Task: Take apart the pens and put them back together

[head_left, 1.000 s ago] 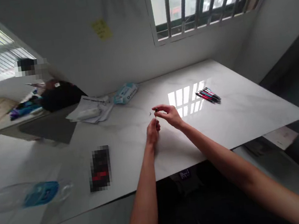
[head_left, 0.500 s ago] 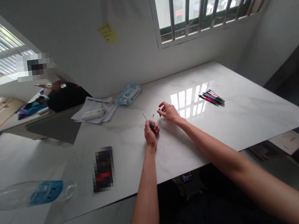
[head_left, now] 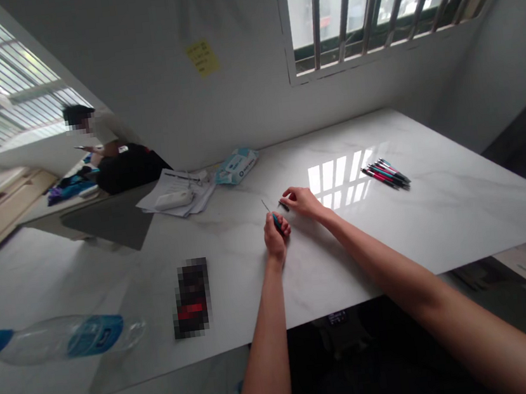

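My left hand (head_left: 276, 239) is wrapped round a teal pen barrel (head_left: 277, 223). A thin refill (head_left: 265, 205) sticks up out of the barrel's far end. Just to the right, my right hand (head_left: 304, 202) pinches a small dark pen part (head_left: 284, 206) between thumb and fingertips, low over the table. A gap separates this part from the barrel. Further right lies a bunch of pens (head_left: 386, 175) in black, red and teal.
On the marble-patterned table (head_left: 348, 263) are a wipes pack (head_left: 237, 165), papers (head_left: 187, 200) with a white device on top, a blurred-out dark phone-shaped object (head_left: 191, 297) and a lying plastic bottle (head_left: 50, 340). Another person (head_left: 109, 139) sits beyond, far left.
My right fingers have closed into a pinch on the dark part, tilting it. The small pale piece lying between the hands is no longer seen there. The whole view has shifted slightly.
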A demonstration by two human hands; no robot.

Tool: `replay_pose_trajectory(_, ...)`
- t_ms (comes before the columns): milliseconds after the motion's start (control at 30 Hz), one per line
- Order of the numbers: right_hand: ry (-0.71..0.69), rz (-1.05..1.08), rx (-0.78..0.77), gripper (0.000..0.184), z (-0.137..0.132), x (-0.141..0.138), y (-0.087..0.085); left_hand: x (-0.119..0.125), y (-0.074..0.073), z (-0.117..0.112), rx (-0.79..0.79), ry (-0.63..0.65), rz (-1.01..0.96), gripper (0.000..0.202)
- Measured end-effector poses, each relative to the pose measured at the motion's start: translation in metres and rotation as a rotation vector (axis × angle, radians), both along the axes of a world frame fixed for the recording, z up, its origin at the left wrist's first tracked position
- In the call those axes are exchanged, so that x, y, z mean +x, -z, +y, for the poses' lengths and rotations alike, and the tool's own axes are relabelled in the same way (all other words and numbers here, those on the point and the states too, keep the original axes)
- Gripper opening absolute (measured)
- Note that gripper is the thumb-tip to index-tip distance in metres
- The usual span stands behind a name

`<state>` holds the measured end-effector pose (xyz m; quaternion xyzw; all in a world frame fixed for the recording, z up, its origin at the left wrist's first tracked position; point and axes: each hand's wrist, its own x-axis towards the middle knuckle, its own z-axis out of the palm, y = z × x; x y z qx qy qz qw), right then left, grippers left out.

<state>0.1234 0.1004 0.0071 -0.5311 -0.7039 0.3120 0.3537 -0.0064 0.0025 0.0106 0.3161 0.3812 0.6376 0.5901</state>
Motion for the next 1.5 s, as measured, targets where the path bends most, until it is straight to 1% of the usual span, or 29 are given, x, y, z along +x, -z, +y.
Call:
replay_pose_trajectory(100,-0.071,0.154,0.009,0.023,-0.009,0.011,-0.007,0.000,0.003,0.001,0.013,0.001,0.046,0.057)
replay_pose_trajectory(167,-0.178,0.301,0.016,0.027,-0.019,0.015,-0.011,0.000,0.005,0.002,0.023,-0.002,0.104,0.057)
replay_pose_trajectory(267,-0.336,0.506,-0.042,0.036,-0.034,0.016,-0.013,0.002,0.007,0.003,0.053,-0.014,0.203,0.058)
replay_pose_trajectory(300,-0.355,0.558,-0.069,0.038,-0.038,0.015,-0.013,0.003,0.008,0.003,0.064,-0.016,0.232,0.058)
replay_pose_trajectory(400,-0.347,0.673,-0.159,0.044,-0.045,0.013,-0.013,0.006,0.007,0.003,0.078,-0.020,0.302,0.056)
replay_pose_trajectory(500,-0.365,0.723,-0.248,0.046,-0.048,0.014,-0.015,0.007,0.005,0.002,0.065,-0.020,0.350,0.054)
replay_pose_trajectory(600,-0.398,0.770,-0.349,0.047,-0.050,0.016,-0.017,0.007,0.003,-0.001,0.039,0.010,0.397,0.051)
replay_pose_trajectory(667,-0.377,0.820,-0.405,0.047,-0.049,0.017,-0.018,0.007,0.003,-0.002,0.014,0.033,0.400,0.045)
replay_pose_trajectory(700,-0.342,0.852,-0.414,0.046,-0.047,0.018,-0.018,0.007,0.004,-0.002,0.004,0.040,0.400,0.042)
replay_pose_trajectory(800,-0.175,0.956,-0.371,0.044,-0.039,0.022,-0.016,0.007,0.006,-0.001,0.009,0.023,0.465,0.035)
replay_pose_trajectory(867,-0.078,0.998,-0.322,0.042,-0.032,0.027,-0.014,0.006,0.007,0.000,0.047,-0.034,0.559,0.032)
replay_pose_trajectory(933,-0.026,0.945,-0.239,0.038,-0.027,0.032,-0.012,0.004,0.007,0.002,0.081,-0.130,0.616,0.029)
replay_pose_trajectory(967,-0.020,0.871,-0.176,0.036,-0.026,0.033,-0.011,0.002,0.007,0.003,0.090,-0.178,0.615,0.028)
replay_pose_trajectory(1033,-0.054,0.670,-0.046,0.032,-0.029,0.034,-0.010,-0.001,0.006,0.005,0.092,-0.254,0.571,0.032)
replay_pose_trajectory(1100,-0.136,0.501,0.030,0.026,-0.036,0.030,-0.011,-0.006,0.007,0.006,0.076,-0.307,0.517,0.042)
replay_pose_trajectory(1167,-0.229,0.417,0.032,0.023,-0.044,0.024,-0.012,-0.009,0.007,0.007,0.056,-0.346,0.478,0.048)
replay_pose_trajectory(1233,-0.286,0.382,0.011,0.021,-0.050,0.017,-0.011,-0.010,0.008,0.008,0.039,-0.374,0.439,0.048)
replay_pose_trajectory(1367,-0.295,0.344,0.015,0.021,-0.054,0.010,-0.007,-0.008,0.006,0.008,0.029,-0.404,0.346,0.045)
replay_pose_trajectory(1500,-0.334,0.324,0.036,0.018,-0.053,0.012,-0.004,-0.008,0.000,0.008,0.050,-0.419,0.298,0.042)
